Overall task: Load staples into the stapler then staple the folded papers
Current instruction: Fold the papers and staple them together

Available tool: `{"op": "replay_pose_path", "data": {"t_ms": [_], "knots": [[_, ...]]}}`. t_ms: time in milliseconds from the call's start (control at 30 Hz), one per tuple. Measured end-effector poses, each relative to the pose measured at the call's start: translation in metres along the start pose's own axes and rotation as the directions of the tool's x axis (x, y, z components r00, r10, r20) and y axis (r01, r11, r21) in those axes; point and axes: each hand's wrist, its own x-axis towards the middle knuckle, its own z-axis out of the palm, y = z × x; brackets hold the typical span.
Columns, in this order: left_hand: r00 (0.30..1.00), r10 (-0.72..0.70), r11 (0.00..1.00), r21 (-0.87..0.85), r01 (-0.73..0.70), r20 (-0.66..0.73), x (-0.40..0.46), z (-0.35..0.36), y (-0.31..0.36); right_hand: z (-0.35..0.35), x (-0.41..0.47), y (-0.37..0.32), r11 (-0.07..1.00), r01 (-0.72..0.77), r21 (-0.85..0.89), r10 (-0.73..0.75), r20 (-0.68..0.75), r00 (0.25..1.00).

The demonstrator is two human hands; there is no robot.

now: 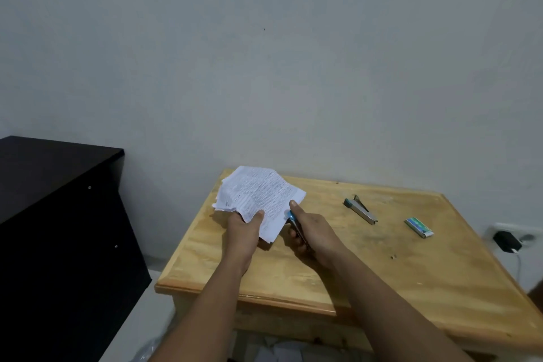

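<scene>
My left hand (pixel 244 228) grips a bundle of folded printed papers (pixel 258 195) by its near edge, held just above the wooden table (pixel 367 267). My right hand (pixel 308 232) grips a blue and metal stapler (pixel 295 223), whose nose meets the right edge of the papers under my thumb. A second stapler (pixel 360 209), teal-ended and metal, lies on the table to the right. A small green staple box (pixel 418 227) lies further right.
A dark cabinet (pixel 58 229) stands to the left of the table. A black plug sits in a wall socket (pixel 508 239) at the right. White scraps lie on the floor under the table's near edge. The wall runs right behind the table.
</scene>
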Motion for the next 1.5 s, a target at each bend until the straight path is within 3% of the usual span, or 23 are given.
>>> {"op": "replay_pose_path", "data": {"t_ms": [133,300,633,933,1333,1500], "knots": [[1.000,0.005,1.000,0.026,-0.005,-0.008,-0.004,-0.001,0.004,0.002,-0.005,-0.002,0.994,0.016,-0.109,-0.012,0.031,0.999],[0.996,0.002,1.000,0.019,0.000,-0.086,-0.005,0.002,0.006,-0.003,-0.006,0.000,0.997,-0.026,-0.073,0.032,0.079,0.996],[0.993,0.104,0.980,0.164,-0.111,0.054,-0.010,0.008,0.003,-0.005,-0.003,0.000,0.997,-0.074,-0.026,0.075,0.051,0.996],[0.996,0.087,0.991,0.106,-0.086,-0.008,-0.005,0.005,-0.001,-0.006,0.003,0.000,0.990,-0.113,0.079,0.111,0.032,0.993],[0.995,0.101,0.989,0.102,-0.103,0.021,-0.002,0.004,-0.003,-0.006,0.004,0.003,0.994,-0.105,0.030,0.102,0.088,0.991],[0.997,0.074,0.995,0.061,-0.073,-0.005,0.000,0.002,-0.003,-0.008,0.007,0.006,1.000,-0.020,-0.019,0.021,0.070,0.997]]}}
